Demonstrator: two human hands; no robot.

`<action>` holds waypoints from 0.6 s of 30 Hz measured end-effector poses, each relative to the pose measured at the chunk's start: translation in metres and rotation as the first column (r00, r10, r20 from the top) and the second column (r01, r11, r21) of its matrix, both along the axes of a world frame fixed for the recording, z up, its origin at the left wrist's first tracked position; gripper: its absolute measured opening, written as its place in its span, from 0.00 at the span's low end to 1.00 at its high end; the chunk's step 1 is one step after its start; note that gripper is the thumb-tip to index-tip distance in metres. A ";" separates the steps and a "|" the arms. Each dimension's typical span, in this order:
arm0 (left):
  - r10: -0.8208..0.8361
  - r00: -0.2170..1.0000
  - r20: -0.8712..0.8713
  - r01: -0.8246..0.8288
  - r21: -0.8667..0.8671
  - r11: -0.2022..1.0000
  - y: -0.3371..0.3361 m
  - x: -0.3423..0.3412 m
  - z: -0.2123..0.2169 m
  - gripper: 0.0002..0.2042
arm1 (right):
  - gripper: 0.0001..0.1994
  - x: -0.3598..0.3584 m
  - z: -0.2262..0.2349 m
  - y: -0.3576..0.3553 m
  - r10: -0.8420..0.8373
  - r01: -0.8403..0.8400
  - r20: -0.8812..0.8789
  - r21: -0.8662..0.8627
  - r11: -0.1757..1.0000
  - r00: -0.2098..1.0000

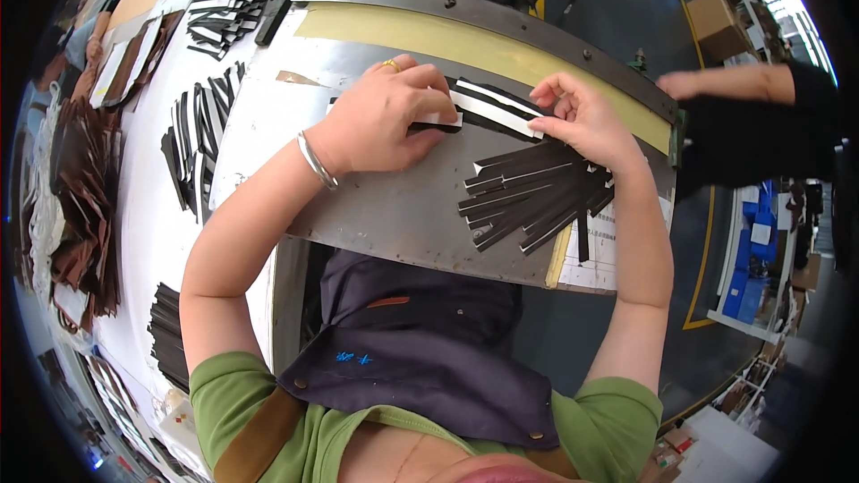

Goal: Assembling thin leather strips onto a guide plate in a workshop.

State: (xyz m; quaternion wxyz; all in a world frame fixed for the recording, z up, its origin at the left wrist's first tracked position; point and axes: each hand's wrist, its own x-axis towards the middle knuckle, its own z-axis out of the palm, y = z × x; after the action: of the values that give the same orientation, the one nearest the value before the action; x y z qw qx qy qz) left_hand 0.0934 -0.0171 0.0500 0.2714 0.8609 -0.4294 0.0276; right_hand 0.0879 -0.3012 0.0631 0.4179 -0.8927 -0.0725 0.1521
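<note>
Along the far left edge, stacks of brown leather pieces (85, 206) are lying on the white worktable (143, 233), with fans of black-and-white strips (199, 139) spreading just beside them and another bundle (228, 7) sitting further up the table. No bin, tray or box is holding any of this near the hands; everything is resting loose on the flat surfaces. Only the shelving at the far right is carrying blue boxes (747, 255), and their contents cannot be made out.

Moving inward, the left hand (385, 121), wearing a ring and a silver bangle (318, 161), is pressing palm-down on the steel plate (385, 215), its fingers curled over the near end of a black strip with a white face (497, 107). The right hand (582, 116) is pinching the far end of that same strip between thumb and fingertips, so the strip is lying stretched between both hands, close under the yellow band (501, 49) of the machine's bar.

Judging from this, the step is going best if both ends are kept flat and the strip's long edge is running parallel to the bar, with fingertips staying clear of it.

Just below the right hand, a loose pile of black strips (537, 197) is lying on the plate. At the far right, another person's hand and dark sleeve (743, 112) are reaching in.
</note>
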 end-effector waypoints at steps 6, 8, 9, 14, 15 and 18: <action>0.077 0.991 0.110 -0.059 -0.154 0.986 -0.034 0.028 -0.011 0.14 | 0.10 0.004 -0.015 -0.007 -0.021 0.012 0.039 0.217 0.976 0.999; 0.043 0.999 0.012 -0.042 -0.127 0.991 -0.039 0.030 -0.014 0.17 | 0.09 0.003 -0.019 -0.010 -0.040 0.016 0.075 0.291 0.956 0.996; 0.037 0.999 0.009 -0.036 -0.126 0.991 -0.039 0.031 -0.014 0.17 | 0.08 0.003 -0.020 -0.012 -0.046 -0.014 0.190 0.303 0.953 0.981; 0.075 0.914 -0.398 -0.124 -0.097 0.988 -0.030 0.034 -0.001 0.20 | 0.06 0.010 -0.018 -0.016 -0.060 -0.050 0.292 0.355 0.934 0.955; 0.077 0.914 -0.399 -0.124 -0.095 0.988 -0.028 0.035 0.003 0.20 | 0.06 0.011 -0.016 -0.016 -0.049 -0.053 0.260 0.373 0.926 0.964; 0.020 0.861 -0.508 -0.131 -0.184 0.974 -0.019 0.039 0.005 0.17 | 0.07 0.013 -0.015 -0.015 -0.034 -0.039 0.159 0.432 0.901 0.987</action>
State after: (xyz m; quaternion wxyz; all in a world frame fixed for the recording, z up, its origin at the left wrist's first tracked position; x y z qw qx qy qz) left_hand 0.1322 -0.0361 0.0549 0.4628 0.8206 -0.3040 -0.1415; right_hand 0.1006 -0.3167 0.0480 0.5986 -0.7866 -0.1397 0.0593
